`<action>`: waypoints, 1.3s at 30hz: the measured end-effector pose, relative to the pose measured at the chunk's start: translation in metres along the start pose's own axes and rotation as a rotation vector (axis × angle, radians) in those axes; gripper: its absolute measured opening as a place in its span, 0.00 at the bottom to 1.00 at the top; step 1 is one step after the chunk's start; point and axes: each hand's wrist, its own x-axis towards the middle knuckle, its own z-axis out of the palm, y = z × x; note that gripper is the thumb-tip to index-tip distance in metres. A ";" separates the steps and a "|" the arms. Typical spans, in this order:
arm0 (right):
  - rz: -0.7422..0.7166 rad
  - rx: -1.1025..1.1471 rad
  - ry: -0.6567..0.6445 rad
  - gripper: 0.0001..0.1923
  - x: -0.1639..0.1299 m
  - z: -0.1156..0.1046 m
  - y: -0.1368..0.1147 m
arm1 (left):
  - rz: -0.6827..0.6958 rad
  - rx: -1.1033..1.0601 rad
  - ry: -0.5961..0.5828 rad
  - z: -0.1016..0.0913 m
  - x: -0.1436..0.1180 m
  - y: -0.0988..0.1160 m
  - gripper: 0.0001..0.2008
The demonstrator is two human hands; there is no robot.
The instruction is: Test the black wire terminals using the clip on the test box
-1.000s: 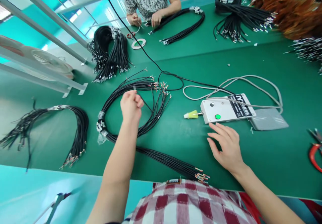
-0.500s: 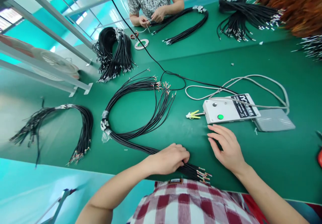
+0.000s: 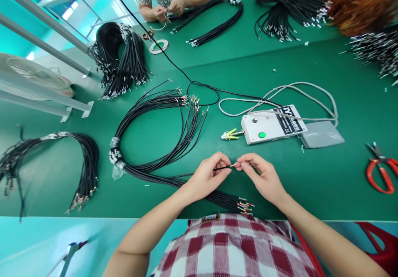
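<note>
Between the fingers of my left hand runs one black cable, gripped close to its stripped end. My right hand pinches the thin coloured wires at the tip of that same cable, so the two hands nearly meet. Below them a bundle of black cables lies on the green table with its stripped ends pointing right. This bundle joins a coil of cables on the left, bound with white and clear wrapping. Just beyond my hands sits a white box-shaped machine with a green button and a yellow-clipped tip.
Red-handled pliers lie at the right. A grey pedal and its cord are behind the machine. More cable bundles rest at left and a hanked bundle stands farther back. Across the table, a person's hands handle cables.
My left hand has risen from the bundle with one cable, and my right hand has moved left to pinch its end. The view has shifted, bringing the pliers fully into sight.
</note>
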 end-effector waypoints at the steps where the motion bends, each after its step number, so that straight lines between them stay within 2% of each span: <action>1: 0.032 0.068 -0.001 0.09 0.002 0.002 -0.002 | -0.014 -0.039 0.021 0.001 0.001 -0.002 0.06; 8: 0.195 0.349 -0.052 0.13 0.016 0.016 -0.009 | -0.151 -0.315 0.098 0.001 0.002 -0.007 0.18; 19: 0.327 0.545 -0.017 0.12 0.026 0.028 -0.018 | -0.105 -0.291 0.134 0.005 0.002 -0.010 0.14; 28: 0.323 0.619 -0.032 0.12 0.015 0.038 -0.006 | -0.096 -0.340 0.195 0.005 0.004 -0.010 0.16; 31: 0.284 0.595 0.024 0.11 0.016 0.036 -0.006 | -0.080 -0.312 0.193 0.005 0.004 -0.011 0.14; 36: 0.187 0.390 0.082 0.10 0.022 0.035 -0.005 | -0.058 -0.252 0.200 0.009 0.001 -0.018 0.12; 39: 0.111 0.278 0.117 0.10 0.022 0.034 -0.003 | 0.006 -0.195 0.220 0.011 0.000 -0.019 0.11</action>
